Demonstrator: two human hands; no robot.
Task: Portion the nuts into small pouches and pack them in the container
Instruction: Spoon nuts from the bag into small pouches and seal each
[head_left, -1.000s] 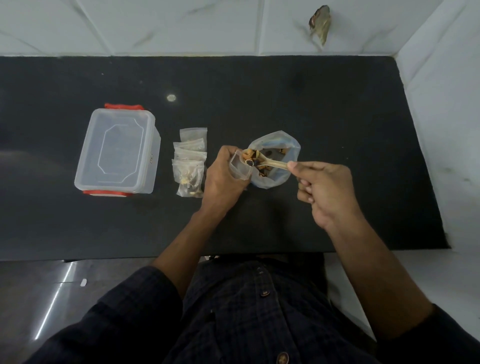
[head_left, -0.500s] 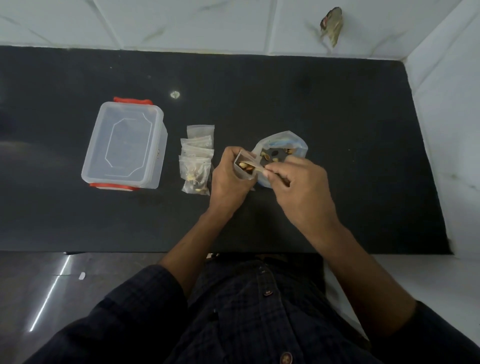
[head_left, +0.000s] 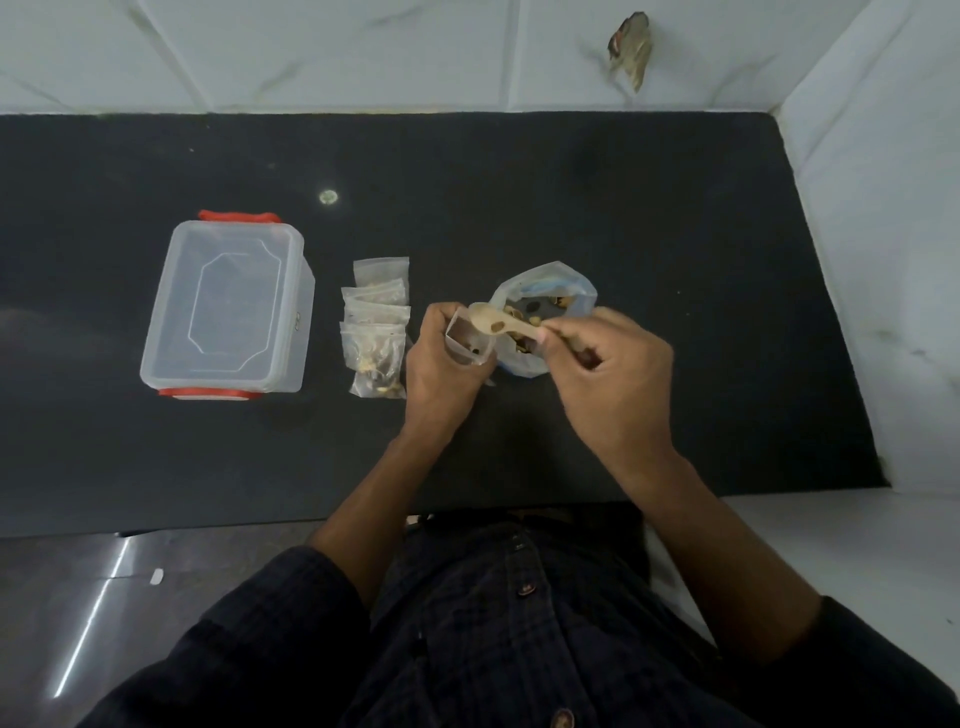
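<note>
Head view: much of the small pouch (head_left: 467, 340) at the centre of the frame is covered by the left hand (head_left: 441, 364), whose curled fingers hold its mouth open; only the clear rim and a few dark nuts inside show. The handle of the spoon (head_left: 501, 323) disappears under the right hand (head_left: 605, 374), which pinches it between thumb and forefinger, the other fingers curled. The pale bowl of the spoon lies over the pouch mouth with one nut still on it. The bag of nuts (head_left: 545, 291) stands open just right of the pouch, its lower part hidden behind both hands; the nuts in it are dim and hard to tell apart.

To the left of the hands lies a row of small pouches (head_left: 376, 327) overlapping one another; the nearest ones hold nuts, the farthest looks flat, and their count is unclear. Further left, well apart, sits the clear container (head_left: 228, 304) with its lid on and red clasps at the top and bottom ends. All rest on the black counter (head_left: 623, 208), with white tiled wall along the top and right. A small pale round spot (head_left: 328, 197) sits on the counter above the pouches. A brownish object (head_left: 629, 49) on the wall at upper right is too blurred to name.

Compared with half a second ago, the spoon's bowl has turned up and nearly emptied, and the right hand has drawn slightly right.
</note>
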